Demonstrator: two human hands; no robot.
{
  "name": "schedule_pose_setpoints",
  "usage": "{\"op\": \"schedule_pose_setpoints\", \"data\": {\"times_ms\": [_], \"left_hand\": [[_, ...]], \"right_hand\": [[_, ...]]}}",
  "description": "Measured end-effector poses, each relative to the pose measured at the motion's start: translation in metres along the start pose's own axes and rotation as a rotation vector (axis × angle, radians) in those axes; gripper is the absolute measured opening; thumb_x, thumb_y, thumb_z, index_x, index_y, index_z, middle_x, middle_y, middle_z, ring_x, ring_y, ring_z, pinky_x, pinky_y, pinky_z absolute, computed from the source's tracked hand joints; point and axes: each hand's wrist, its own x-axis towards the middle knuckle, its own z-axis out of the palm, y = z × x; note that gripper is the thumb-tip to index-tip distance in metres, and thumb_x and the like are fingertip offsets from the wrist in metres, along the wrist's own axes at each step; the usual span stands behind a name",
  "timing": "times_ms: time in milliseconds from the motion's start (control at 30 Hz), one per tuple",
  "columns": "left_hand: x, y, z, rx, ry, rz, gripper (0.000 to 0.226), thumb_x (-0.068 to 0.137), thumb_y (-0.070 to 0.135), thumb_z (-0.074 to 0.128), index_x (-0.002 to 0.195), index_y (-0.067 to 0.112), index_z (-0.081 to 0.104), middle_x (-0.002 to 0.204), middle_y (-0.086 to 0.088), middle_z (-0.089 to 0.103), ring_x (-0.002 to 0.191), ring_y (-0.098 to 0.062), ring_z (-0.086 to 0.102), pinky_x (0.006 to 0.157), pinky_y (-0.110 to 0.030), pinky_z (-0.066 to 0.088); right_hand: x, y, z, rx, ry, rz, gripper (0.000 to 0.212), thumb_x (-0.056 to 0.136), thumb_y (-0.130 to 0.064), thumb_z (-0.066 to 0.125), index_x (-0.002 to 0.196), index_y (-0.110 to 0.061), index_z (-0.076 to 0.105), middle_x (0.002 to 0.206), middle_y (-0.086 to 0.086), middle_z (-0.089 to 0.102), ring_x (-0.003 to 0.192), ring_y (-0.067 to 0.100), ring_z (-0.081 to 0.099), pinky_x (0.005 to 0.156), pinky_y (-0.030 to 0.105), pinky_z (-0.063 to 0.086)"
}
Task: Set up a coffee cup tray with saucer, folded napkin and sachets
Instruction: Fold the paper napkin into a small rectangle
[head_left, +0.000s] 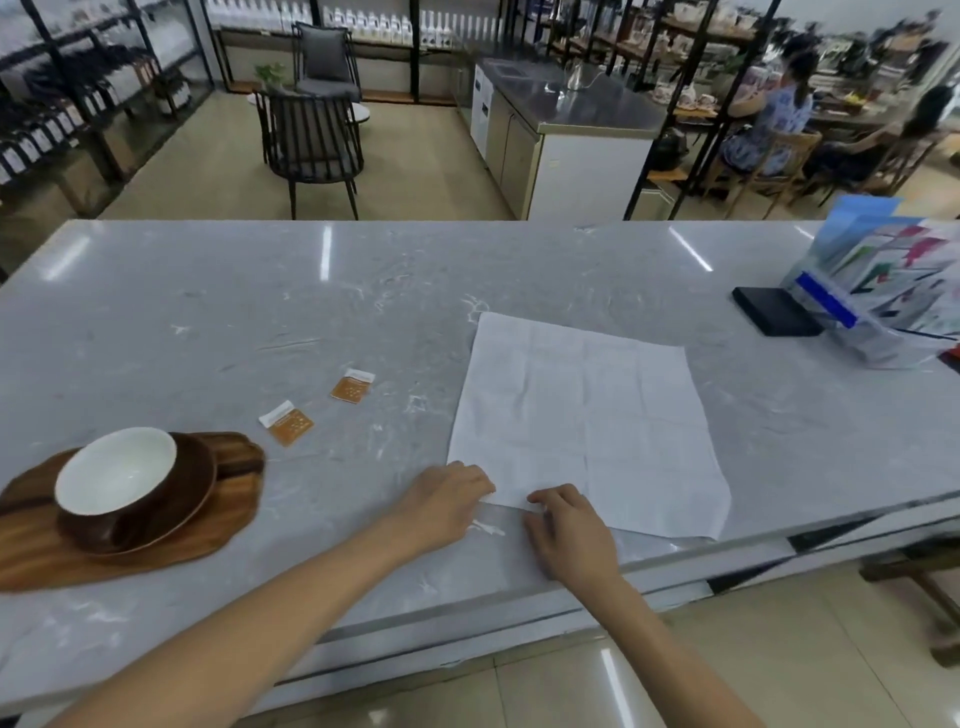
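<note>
Presently, a white square paper napkin (587, 421) lies unfolded and flat on the grey marble-patterned countertop (260, 322), its creases showing as a faint grid and its near edge running close to the counter's front lip. Both bare hands rest at the napkin's near left corner: the left hand (447, 499) lies palm down with fingers curled, their tips meeting the corner, and the right hand (569, 530) sits just beside it, fingers bent onto the near edge. Whether either hand actually pinches the paper cannot be told, as the fingertips cover the edge. Well to the left, an irregular dark wooden tray (223, 514) carries a round brown saucer (200, 480), and on that saucer stands a brown ceramic cup with a white interior (117, 480), empty. Between tray and napkin, two small orange sachets with white tops lie flat on the counter, apart from each other: the nearer sachet (287, 423) close to the tray's far corner, the farther sachet (353, 385) beyond it. At the far right of the counter stands a clear leaflet holder (883, 280) with a flat black object (776, 310) beside it
</note>
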Motion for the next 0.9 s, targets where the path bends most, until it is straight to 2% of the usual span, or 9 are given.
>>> {"op": "schedule_pose_setpoints", "data": {"times_ms": [100, 200, 300, 333, 467, 600, 700, 833, 900], "left_hand": [[0.012, 0.006, 0.001, 0.238, -0.057, 0.006, 0.037, 0.09, 0.005, 0.058, 0.126, 0.014, 0.06, 0.128, -0.006, 0.06, 0.115, -0.03, 0.057, 0.087, -0.046, 0.051], [0.019, 0.007, 0.0, 0.261, -0.055, -0.037, 0.031, 0.086, 0.004, 0.063, 0.117, 0.01, 0.061, 0.118, -0.011, 0.061, 0.106, -0.033, 0.06, 0.075, -0.045, 0.048], [0.023, 0.0, -0.004, 0.273, -0.047, -0.128, 0.034, 0.087, -0.003, 0.053, 0.117, 0.012, 0.059, 0.118, -0.01, 0.061, 0.109, -0.032, 0.059, 0.075, -0.043, 0.046], [0.022, -0.006, -0.007, 0.27, -0.047, -0.16, 0.035, 0.087, -0.003, 0.052, 0.118, 0.012, 0.058, 0.119, -0.009, 0.061, 0.11, -0.031, 0.059, 0.076, -0.042, 0.046], [0.006, -0.041, -0.02, 0.277, -0.062, -0.299, 0.035, 0.088, 0.002, 0.051, 0.121, 0.016, 0.055, 0.122, -0.004, 0.059, 0.114, -0.027, 0.059, 0.08, -0.04, 0.049], [-0.004, -0.063, -0.029, 0.274, -0.054, -0.408, 0.029, 0.088, 0.004, 0.053, 0.114, 0.016, 0.053, 0.116, -0.004, 0.059, 0.109, -0.027, 0.058, 0.076, -0.041, 0.049], [-0.004, -0.064, -0.024, 0.272, -0.068, -0.414, 0.029, 0.087, 0.004, 0.053, 0.114, 0.015, 0.051, 0.116, -0.005, 0.058, 0.109, -0.028, 0.054, 0.076, -0.04, 0.045], [-0.007, -0.059, -0.022, 0.252, -0.05, -0.47, 0.03, 0.088, 0.003, 0.051, 0.115, 0.016, 0.051, 0.118, -0.003, 0.058, 0.112, -0.026, 0.05, 0.077, -0.037, 0.039], [-0.007, -0.05, -0.025, 0.222, -0.041, -0.51, 0.031, 0.087, 0.008, 0.052, 0.117, 0.016, 0.052, 0.12, -0.004, 0.057, 0.114, -0.026, 0.049, 0.08, -0.037, 0.039]], "right_hand": [[-0.003, 0.013, -0.007, -0.09, 0.02, -0.012, 0.032, 0.102, -0.034, 0.052, 0.129, -0.021, 0.065, 0.129, -0.004, 0.061, 0.117, 0.019, 0.059, 0.075, 0.036, 0.056], [-0.006, 0.025, -0.016, -0.18, 0.058, -0.032, 0.029, 0.103, -0.026, 0.052, 0.126, -0.019, 0.066, 0.125, 0.0, 0.063, 0.111, 0.024, 0.062, 0.066, 0.038, 0.057], [-0.01, 0.041, -0.031, -0.238, 0.101, -0.128, 0.02, 0.089, -0.011, 0.073, 0.109, -0.01, 0.075, 0.105, 0.01, 0.071, 0.091, 0.034, 0.068, 0.05, 0.04, 0.056], [-0.012, 0.049, -0.035, -0.269, 0.124, -0.158, 0.019, 0.084, -0.009, 0.079, 0.103, -0.008, 0.076, 0.098, 0.012, 0.072, 0.083, 0.036, 0.069, 0.048, 0.04, 0.055], [-0.015, 0.076, -0.045, -0.348, 0.166, -0.176, 0.023, 0.081, -0.013, 0.08, 0.104, -0.011, 0.076, 0.098, 0.011, 0.073, 0.083, 0.035, 0.068, 0.061, 0.042, 0.056], [-0.023, 0.086, -0.05, -0.35, 0.138, -0.153, 0.032, 0.079, -0.009, 0.078, 0.111, -0.01, 0.073, 0.102, 0.01, 0.073, 0.082, 0.034, 0.067, 0.06, 0.042, 0.055], [-0.027, 0.089, -0.054, -0.346, 0.123, -0.099, 0.043, 0.077, -0.005, 0.076, 0.12, -0.007, 0.069, 0.102, 0.01, 0.072, 0.081, 0.034, 0.067, 0.059, 0.041, 0.054], [-0.029, 0.09, -0.059, -0.288, 0.065, -0.028, 0.049, 0.09, -0.011, 0.062, 0.139, -0.014, 0.056, 0.114, 0.003, 0.068, 0.101, 0.027, 0.062, 0.066, 0.037, 0.056], [-0.029, 0.09, -0.061, -0.208, 0.047, -0.007, 0.047, 0.095, -0.016, 0.054, 0.142, -0.02, 0.051, 0.112, -0.001, 0.066, 0.102, 0.023, 0.06, 0.066, 0.034, 0.054]]}}
